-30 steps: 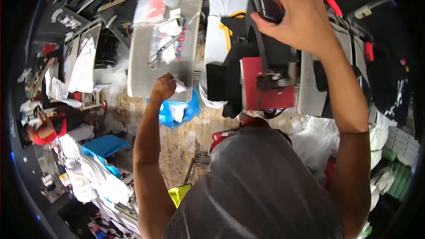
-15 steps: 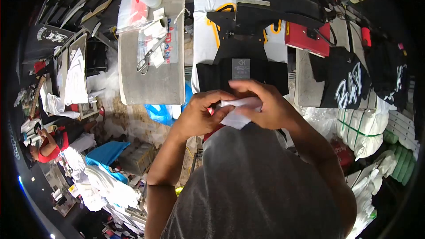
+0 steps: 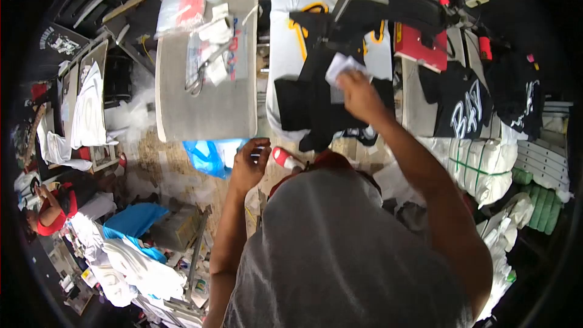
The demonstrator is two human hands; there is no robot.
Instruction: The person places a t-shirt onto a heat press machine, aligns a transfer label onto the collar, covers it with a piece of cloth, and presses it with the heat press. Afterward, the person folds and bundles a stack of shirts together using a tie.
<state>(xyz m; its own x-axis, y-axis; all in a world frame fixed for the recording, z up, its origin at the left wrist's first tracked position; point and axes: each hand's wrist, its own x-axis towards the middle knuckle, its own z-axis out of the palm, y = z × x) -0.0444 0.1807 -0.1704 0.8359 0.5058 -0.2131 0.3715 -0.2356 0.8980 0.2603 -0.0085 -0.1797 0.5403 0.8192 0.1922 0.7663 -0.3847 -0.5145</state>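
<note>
My right hand (image 3: 359, 96) reaches forward, its fingers closed on a folded white piece (image 3: 345, 67); whether it is cloth or paper I cannot tell. Beneath it lies a black garment (image 3: 297, 106), spread over a white garment (image 3: 285, 9) with yellow-orange and black markings. A small grey patch (image 3: 336, 94) on the black garment is partly covered by my right hand. My left hand (image 3: 250, 161) hangs in front of the grey board, fingers loosely bent and apart, with nothing visible in them.
To the left, a grey board (image 3: 206, 112) carries scissors (image 3: 203, 73) and white scraps. A black press arm (image 3: 388, 12) overhangs the garments. At right lie a red box (image 3: 419, 45), a black printed shirt (image 3: 452, 100) and a white bundle (image 3: 483, 170). A person in red (image 3: 54, 212) sits far left.
My hands have parted. The right has carried the folded white piece forward over the black garment; the left has let go and drawn back to the left. The view has shifted slightly.
</note>
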